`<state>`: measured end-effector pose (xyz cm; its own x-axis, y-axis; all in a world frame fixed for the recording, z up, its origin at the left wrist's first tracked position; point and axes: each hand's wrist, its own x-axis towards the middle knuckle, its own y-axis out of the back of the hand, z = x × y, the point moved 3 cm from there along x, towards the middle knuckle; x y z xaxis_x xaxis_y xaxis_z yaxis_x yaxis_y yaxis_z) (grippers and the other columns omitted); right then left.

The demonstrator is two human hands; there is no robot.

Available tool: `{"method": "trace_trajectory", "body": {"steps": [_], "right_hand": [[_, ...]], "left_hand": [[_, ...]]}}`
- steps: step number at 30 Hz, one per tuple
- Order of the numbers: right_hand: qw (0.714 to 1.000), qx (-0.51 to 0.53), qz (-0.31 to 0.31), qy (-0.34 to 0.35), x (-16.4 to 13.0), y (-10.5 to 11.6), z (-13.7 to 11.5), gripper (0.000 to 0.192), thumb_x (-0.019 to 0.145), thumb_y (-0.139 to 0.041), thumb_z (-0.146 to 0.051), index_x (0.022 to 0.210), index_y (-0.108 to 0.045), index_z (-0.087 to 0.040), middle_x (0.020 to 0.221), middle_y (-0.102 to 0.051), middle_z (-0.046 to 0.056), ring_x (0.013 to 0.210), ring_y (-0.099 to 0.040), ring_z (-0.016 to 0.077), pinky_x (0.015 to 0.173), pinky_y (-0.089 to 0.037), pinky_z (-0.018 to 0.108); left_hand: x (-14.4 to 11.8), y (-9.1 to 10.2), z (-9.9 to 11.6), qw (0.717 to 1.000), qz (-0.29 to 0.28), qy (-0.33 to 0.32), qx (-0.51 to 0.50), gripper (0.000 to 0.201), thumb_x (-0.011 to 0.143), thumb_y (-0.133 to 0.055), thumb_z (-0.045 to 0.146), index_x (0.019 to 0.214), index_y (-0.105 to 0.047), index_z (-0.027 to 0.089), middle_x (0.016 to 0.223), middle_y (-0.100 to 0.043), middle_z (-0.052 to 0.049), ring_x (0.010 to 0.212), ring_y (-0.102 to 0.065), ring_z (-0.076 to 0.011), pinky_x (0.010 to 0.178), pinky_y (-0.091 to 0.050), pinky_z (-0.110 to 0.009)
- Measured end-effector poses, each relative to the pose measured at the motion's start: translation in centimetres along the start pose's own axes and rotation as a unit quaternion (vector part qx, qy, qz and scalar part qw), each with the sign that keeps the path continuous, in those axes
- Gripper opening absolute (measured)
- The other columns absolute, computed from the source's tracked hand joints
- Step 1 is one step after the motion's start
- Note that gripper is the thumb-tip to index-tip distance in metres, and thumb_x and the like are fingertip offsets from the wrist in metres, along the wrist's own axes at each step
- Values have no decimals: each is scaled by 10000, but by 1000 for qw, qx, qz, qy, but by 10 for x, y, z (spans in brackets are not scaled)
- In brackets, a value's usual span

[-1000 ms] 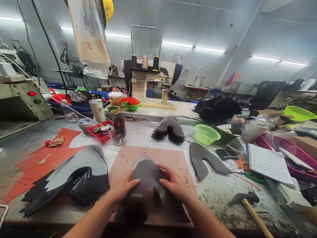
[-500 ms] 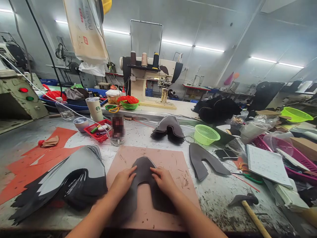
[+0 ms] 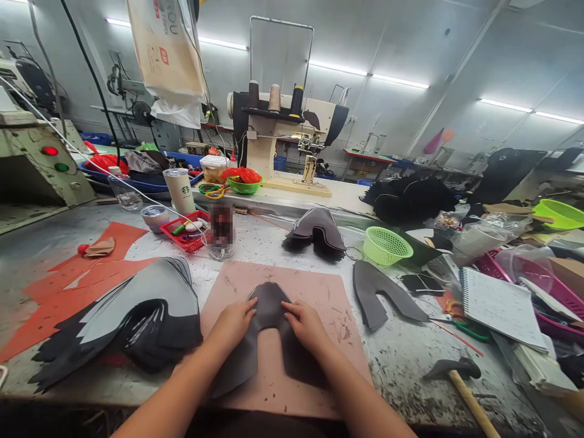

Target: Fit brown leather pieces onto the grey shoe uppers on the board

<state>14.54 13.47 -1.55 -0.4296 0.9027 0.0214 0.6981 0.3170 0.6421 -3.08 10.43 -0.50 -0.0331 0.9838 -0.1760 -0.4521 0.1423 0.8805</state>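
A dark grey U-shaped shoe upper piece (image 3: 268, 304) lies on a pink board (image 3: 326, 292), its rounded end pointing away from me and its two legs towards me. My left hand (image 3: 235, 325) grips the left edge near the curve, thumb and forefinger close together. Across from it, my right hand (image 3: 306, 323) has the right edge in its fingers. The undersides of the fingertips are hidden. To the left rests a thick fanned stack of U-shaped pieces (image 3: 159, 286), pale on top and black beneath. One single grey piece (image 3: 376, 292) lies flat to the right of the board.
Behind the board sit a smaller stack of grey pieces (image 3: 317, 225) and a green basket (image 3: 387, 246). A hammer (image 3: 465, 389) and a notebook (image 3: 502, 310) lie at right. A red tray (image 3: 185, 231) and a tumbler (image 3: 179, 191) stand back left, below a sewing machine (image 3: 283, 134).
The camera view has shifted slightly, so the bench appears moved a little. Both hands stay on the edges of the upper piece, near its curve.
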Motion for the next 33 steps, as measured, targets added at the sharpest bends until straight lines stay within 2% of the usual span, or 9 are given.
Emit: {"method": "trace_trajectory", "body": {"steps": [3,6,9,11,14,17,20,26,33], "right_hand": [[1000,-5,-6,-8,0,-1,1,352,769,-458,-154,1095,-592,-157,879,-595,69,841,-562,168,796,-420,274],[1000,-6,-16,-25,4,-2,1,353,766,-453,-161,1090,-595,-148,892,-593,75,860,-566,173,801,-422,274],[999,7,-27,-42,9,0,-2,352,755,-451,-162,1069,-607,-132,906,-604,85,892,-566,185,821,-417,289],[998,29,-26,-52,7,5,-3,343,732,-476,-164,1043,-619,-134,938,-613,83,926,-557,191,854,-402,304],[991,87,-11,-101,-15,16,1,320,685,-527,-183,990,-623,-169,932,-628,48,880,-567,181,825,-423,320],[967,174,1,-186,-54,20,14,248,653,-549,-229,888,-608,-174,758,-622,11,673,-573,147,613,-475,280],[941,235,23,-244,-88,16,27,179,641,-541,-264,789,-571,-167,638,-575,-13,529,-534,117,452,-435,231],[972,102,73,-201,-105,19,30,137,689,-510,-285,724,-589,-178,555,-574,-10,488,-518,120,468,-406,234],[980,15,66,-185,-102,28,22,102,705,-512,-229,710,-604,-184,665,-641,7,573,-553,129,551,-416,231]], "left_hand": [[0,1,0,1000,-6,-6,30,379,822,-369,189,1178,-499,174,1111,-599,-67,1021,-546,-167,851,-409,-244],[3,7,6,997,-10,-19,78,344,813,-399,203,1124,-545,183,1017,-627,-97,938,-580,-214,786,-443,-310],[13,12,23,990,-7,-62,128,235,774,-476,209,940,-639,174,1017,-594,-115,977,-540,-253,795,-432,-351],[22,9,38,983,-6,-108,148,216,773,-490,198,936,-631,177,1095,-552,-99,1048,-486,-233,843,-407,-325],[31,-3,54,974,0,-145,173,292,819,-444,222,1090,-541,178,1132,-527,-98,1059,-462,-226,828,-416,-321],[32,-15,58,968,20,-152,201,336,840,-414,249,1160,-478,169,1172,-492,-120,1078,-432,-255,810,-423,-346],[30,-20,58,961,37,-161,221,357,849,-403,269,1188,-452,171,1214,-457,-127,1114,-398,-260,849,-402,-349],[31,-23,60,954,44,-167,245,471,843,-402,380,1242,-407,127,1257,-417,-168,1148,-369,-302,907,-359,-391],[33,-27,59,952,33,-165,257,713,746,-424,603,1276,-361,131,1291,-384,-178,1190,-326,-317,928,-331,-401]]}}
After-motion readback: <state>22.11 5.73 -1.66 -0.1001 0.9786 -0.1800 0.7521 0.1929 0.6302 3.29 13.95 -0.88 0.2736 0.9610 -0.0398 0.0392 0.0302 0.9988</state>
